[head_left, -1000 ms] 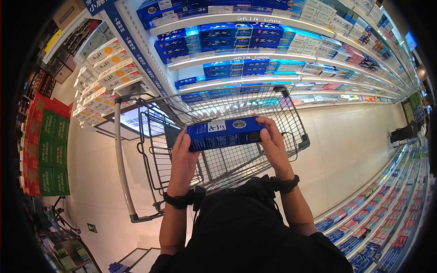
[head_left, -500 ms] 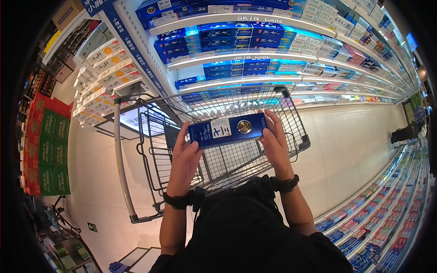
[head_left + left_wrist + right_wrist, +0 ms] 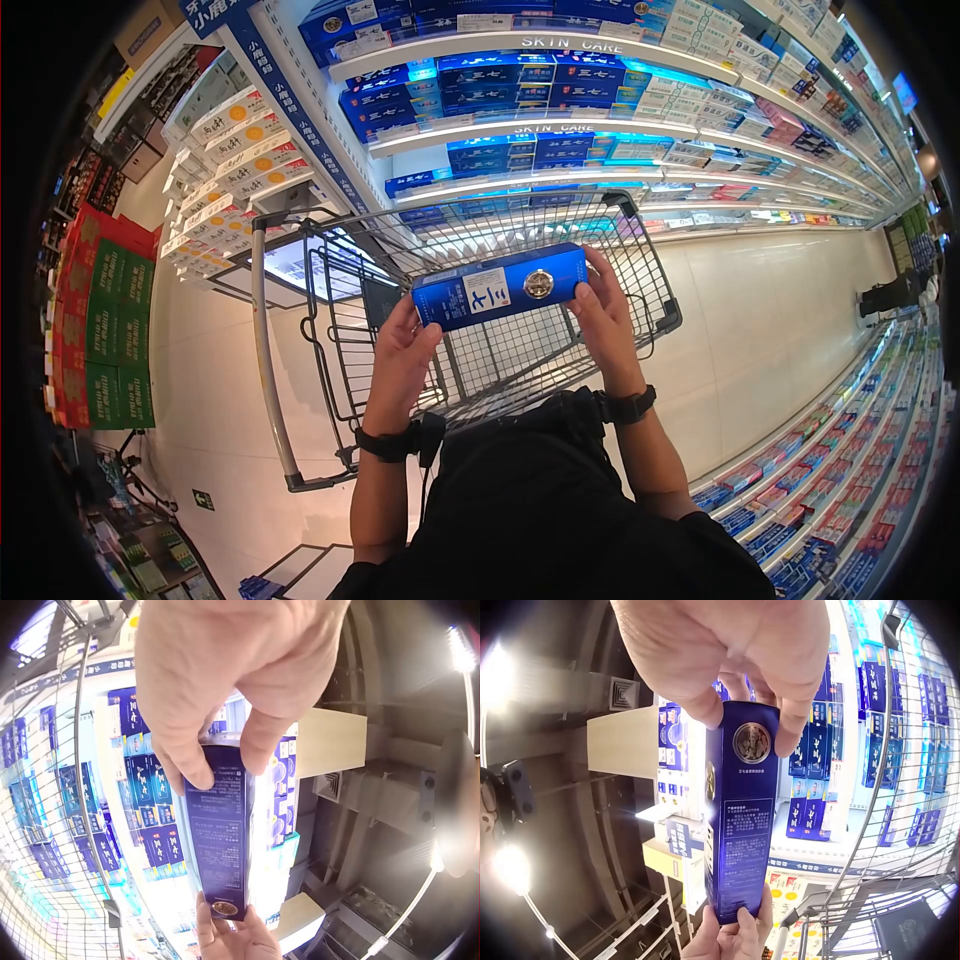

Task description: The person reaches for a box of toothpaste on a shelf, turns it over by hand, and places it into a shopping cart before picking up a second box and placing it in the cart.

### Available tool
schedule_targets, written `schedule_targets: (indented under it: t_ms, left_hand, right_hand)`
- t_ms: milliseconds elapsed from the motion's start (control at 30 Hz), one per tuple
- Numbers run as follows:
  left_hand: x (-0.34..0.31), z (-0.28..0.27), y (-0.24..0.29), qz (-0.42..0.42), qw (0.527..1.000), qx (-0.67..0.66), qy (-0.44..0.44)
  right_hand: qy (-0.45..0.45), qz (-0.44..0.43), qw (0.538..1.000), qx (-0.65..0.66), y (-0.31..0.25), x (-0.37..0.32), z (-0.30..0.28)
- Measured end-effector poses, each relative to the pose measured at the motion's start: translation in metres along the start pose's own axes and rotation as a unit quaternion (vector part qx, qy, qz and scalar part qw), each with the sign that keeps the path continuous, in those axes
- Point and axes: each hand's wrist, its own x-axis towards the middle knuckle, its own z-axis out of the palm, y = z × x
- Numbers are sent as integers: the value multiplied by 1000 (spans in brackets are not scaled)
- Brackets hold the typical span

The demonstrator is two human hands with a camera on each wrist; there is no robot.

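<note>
A long blue carton (image 3: 505, 287) with a white label and a round gold emblem is held level between both hands, over the shopping cart (image 3: 480, 360). My left hand (image 3: 405, 345) grips its left end, thumb on the near edge. At the other end my right hand (image 3: 603, 315) pinches the carton near the emblem. In the left wrist view, small print covers one narrow side of the carton (image 3: 225, 832). The right wrist view shows a printed side of the carton (image 3: 742, 825) with a second emblem near the right fingertips.
Lit shelves of similar blue boxes (image 3: 495, 85) stand beyond the cart. White boxes (image 3: 240, 150) are stacked at left, with red and green cartons (image 3: 110, 310) farther left. Another low shelf rack (image 3: 830, 450) runs along the right side, and a dark figure (image 3: 890, 292) is at far right.
Both hands have rolled the carton: its printed side faced up at first, then its emblem face turned up toward the head camera. Now it leans slightly back, showing the far edge. The cart has stayed put.
</note>
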Motion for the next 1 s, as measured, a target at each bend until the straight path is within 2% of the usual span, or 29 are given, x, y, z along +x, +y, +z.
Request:
schedule_targets:
  t_ms: [233,500,700,767,867,1000]
  left_hand:
    - [0,1,2,16,999,-14,33]
    - [-7,4,8,-27,995,-69,61]
    - [-5,3,4,21,999,-32,31]
    - [-4,0,-1,45,997,-62,23]
    - [-5,6,10,27,992,-114,54]
    - [-6,10,13,9,989,-114,92]
  right_hand:
    - [-36,-33,999,-21,5,1,0]
    - [-60,4,998,-20,-5,-4,7]
    - [-62,7,997,-39,-4,-5,10]
    - [-67,5,997,-49,-3,-5,10]
    - [-75,-2,995,-60,-1,-7,10]
    - [-80,-12,995,-51,2,-8,11]
